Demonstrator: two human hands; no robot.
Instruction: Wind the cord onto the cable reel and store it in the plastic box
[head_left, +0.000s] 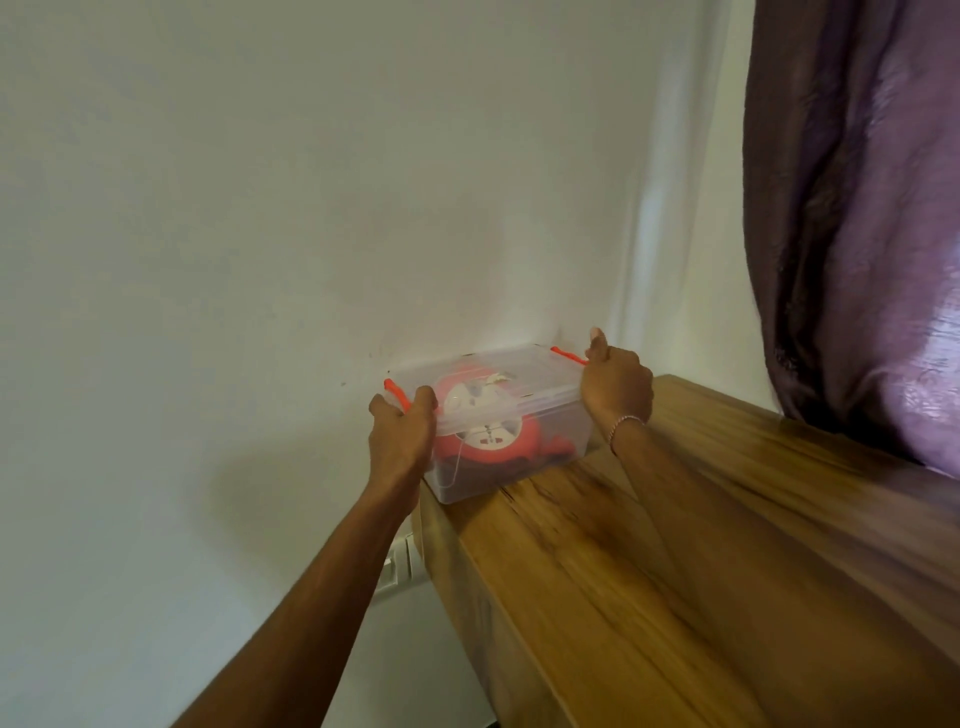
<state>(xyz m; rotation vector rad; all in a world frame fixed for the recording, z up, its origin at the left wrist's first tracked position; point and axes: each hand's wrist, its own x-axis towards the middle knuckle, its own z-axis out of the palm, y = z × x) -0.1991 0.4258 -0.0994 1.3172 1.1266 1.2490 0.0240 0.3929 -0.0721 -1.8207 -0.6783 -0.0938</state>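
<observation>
A clear plastic box (524, 387) with its lid on and orange side latches stands on the far left corner of a wooden cabinet top (649, 545), close to the wall. Through its walls I see the red and white cable reel (485, 434) lying inside. My left hand (402, 431) grips the box's left end, its fingers curled round the orange latch (396, 391). At the right end my right hand (615, 387) holds the box by the other latch (567, 356), with the thumb raised above the lid.
White walls meet in a corner right behind the box. A purple curtain (857, 208) hangs at the right, over the cabinet's back edge. A white wall socket (397, 564) sits below the cabinet's left edge.
</observation>
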